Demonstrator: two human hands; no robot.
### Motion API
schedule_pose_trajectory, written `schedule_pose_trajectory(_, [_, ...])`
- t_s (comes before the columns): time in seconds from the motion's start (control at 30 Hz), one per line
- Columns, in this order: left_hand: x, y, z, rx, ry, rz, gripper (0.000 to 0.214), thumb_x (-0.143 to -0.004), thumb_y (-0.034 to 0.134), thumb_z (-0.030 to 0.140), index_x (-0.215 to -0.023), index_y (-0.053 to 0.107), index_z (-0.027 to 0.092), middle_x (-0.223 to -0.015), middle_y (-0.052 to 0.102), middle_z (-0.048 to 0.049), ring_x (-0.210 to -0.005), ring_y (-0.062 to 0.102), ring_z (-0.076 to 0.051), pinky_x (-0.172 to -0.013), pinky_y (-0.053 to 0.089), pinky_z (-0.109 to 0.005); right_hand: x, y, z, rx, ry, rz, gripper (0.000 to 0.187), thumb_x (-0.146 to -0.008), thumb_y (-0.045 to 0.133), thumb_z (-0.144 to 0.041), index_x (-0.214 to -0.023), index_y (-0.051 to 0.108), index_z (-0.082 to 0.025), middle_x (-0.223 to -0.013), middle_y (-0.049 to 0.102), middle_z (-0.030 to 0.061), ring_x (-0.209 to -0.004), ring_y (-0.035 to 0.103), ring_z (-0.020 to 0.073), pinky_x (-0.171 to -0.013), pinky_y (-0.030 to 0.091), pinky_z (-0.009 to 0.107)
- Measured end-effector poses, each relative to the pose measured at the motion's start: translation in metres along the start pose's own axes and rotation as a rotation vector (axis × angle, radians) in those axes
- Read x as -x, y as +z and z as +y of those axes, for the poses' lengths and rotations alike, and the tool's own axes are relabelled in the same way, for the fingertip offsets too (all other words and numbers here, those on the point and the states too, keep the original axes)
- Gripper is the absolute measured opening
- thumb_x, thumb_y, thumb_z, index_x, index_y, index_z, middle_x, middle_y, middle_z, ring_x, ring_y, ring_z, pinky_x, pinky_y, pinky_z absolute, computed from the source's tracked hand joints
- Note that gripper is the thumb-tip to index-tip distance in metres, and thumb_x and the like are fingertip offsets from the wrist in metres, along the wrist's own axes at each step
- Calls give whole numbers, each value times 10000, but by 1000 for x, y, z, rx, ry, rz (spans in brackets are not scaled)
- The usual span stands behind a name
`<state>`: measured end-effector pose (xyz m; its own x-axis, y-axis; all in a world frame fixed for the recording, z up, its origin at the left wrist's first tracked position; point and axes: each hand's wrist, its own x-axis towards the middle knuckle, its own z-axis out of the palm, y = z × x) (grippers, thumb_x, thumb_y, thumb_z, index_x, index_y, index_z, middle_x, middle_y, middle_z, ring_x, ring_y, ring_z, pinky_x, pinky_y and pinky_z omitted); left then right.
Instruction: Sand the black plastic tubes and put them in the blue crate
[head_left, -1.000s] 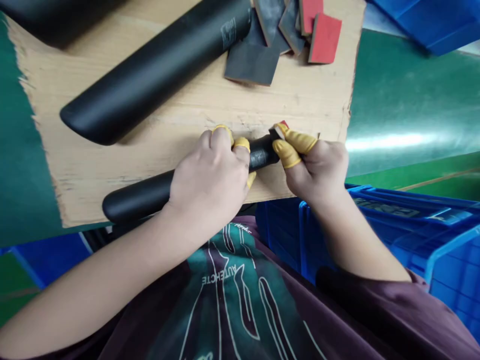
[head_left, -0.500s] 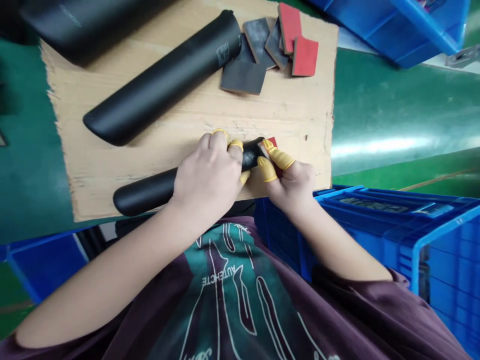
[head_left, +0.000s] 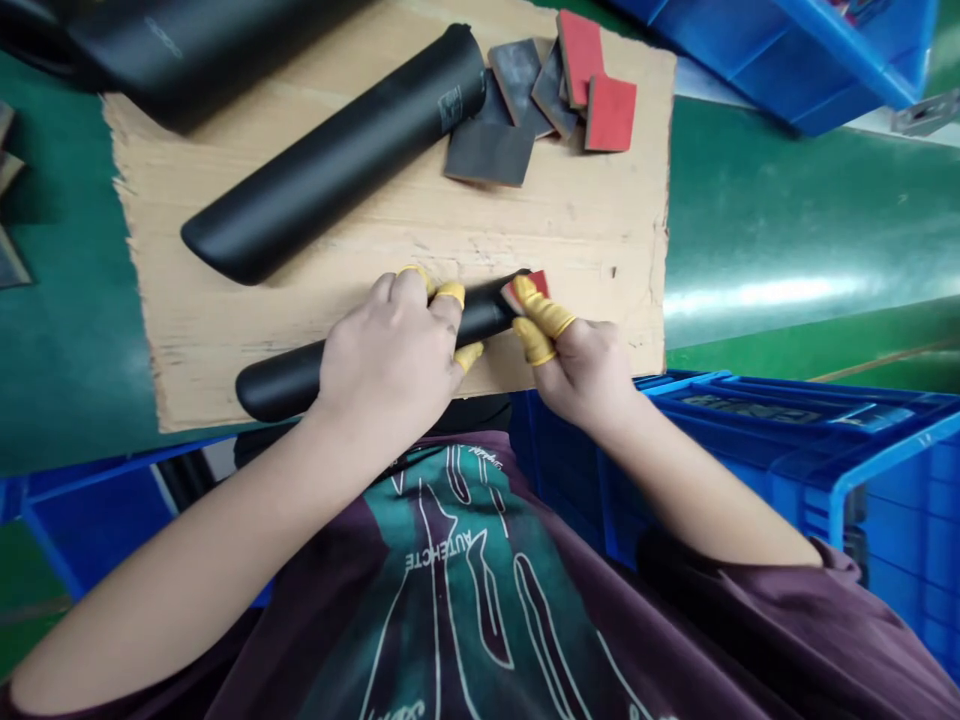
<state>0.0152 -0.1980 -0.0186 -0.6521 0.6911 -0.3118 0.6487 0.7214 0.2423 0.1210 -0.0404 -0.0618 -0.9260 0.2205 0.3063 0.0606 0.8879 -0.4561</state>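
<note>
A slim black tube (head_left: 282,378) lies at a slant on the cardboard, near its front edge. My left hand (head_left: 394,350) is wrapped over the tube's middle, with yellow finger cots on several fingertips. At the tube's right end, my right hand (head_left: 570,355), also in yellow finger cots, pinches a small red sanding pad (head_left: 538,284) against the tube. The fingers hide part of the pad. Behind my hands rests a wider black tube (head_left: 337,160) with a slanted left end and a small printed mark near its right end.
Several grey sanding pads (head_left: 491,152) and red pads (head_left: 611,113) are heaped at the back of the cardboard sheet (head_left: 600,220). Another large black tube (head_left: 187,60) crosses the back left. Blue crates stand at the back right (head_left: 787,60) and by my right arm (head_left: 750,400).
My left hand has slid a little left along the slim tube, baring more of its right part. The red pad now sits further over the tube's end. The view has shifted slightly.
</note>
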Motion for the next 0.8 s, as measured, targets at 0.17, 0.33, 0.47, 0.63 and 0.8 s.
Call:
schedule_pose_trajectory(0.17, [-1, -1, 0, -30, 1, -19, 381, -874, 570, 333, -1224, 647, 205, -1116, 568, -122, -1133, 556, -312, -776, 512, -360, 4, 7, -6, -102, 64, -42, 406, -1013, 446, -330, -1303, 686, -176, -926, 811, 102, -668, 748, 193, -679, 639, 301])
schedule_pose_trajectory(0.33, [-2, -1, 0, -42, -4, -21, 403, -866, 569, 370, -1235, 641, 225, -1110, 567, -117, -1136, 551, -314, -772, 516, -351, 8, 13, -8, -203, 58, 39, 362, -1015, 478, -321, -1282, 699, -215, -1098, 798, 107, -949, 780, 234, -833, 651, 344])
schedule_pose_trajectory(0.47, [-2, -1, 0, -41, -16, -27, 360, -857, 573, 340, -1183, 661, 215, -1110, 569, -116, -1135, 552, -309, -776, 516, -350, 8, 13, -9, -326, 75, -9, 365, -1024, 469, -325, -1294, 686, -209, -1172, 782, 91, -1009, 772, 203, -885, 646, 335])
schedule_pose_trajectory(0.63, [-3, 0, -1, -15, -7, -3, 368, -862, 591, 367, -1189, 654, 212, -1122, 582, -125, -1137, 561, -321, -789, 522, -370, 3, 12, -8, -296, 96, 49, 363, -1017, 477, -323, -1279, 700, -206, -1161, 786, 87, -1044, 764, 212, -928, 633, 352])
schedule_pose_trajectory(0.8, [-3, -1, -1, -3, -18, -15, 345, -865, 578, 323, -1184, 648, 210, -1135, 591, -124, -1159, 559, -312, -818, 528, -366, 4, 11, -6, -212, 84, -16, 359, -998, 495, -325, -1263, 712, -218, -1135, 793, 87, -937, 786, 218, -852, 656, 338])
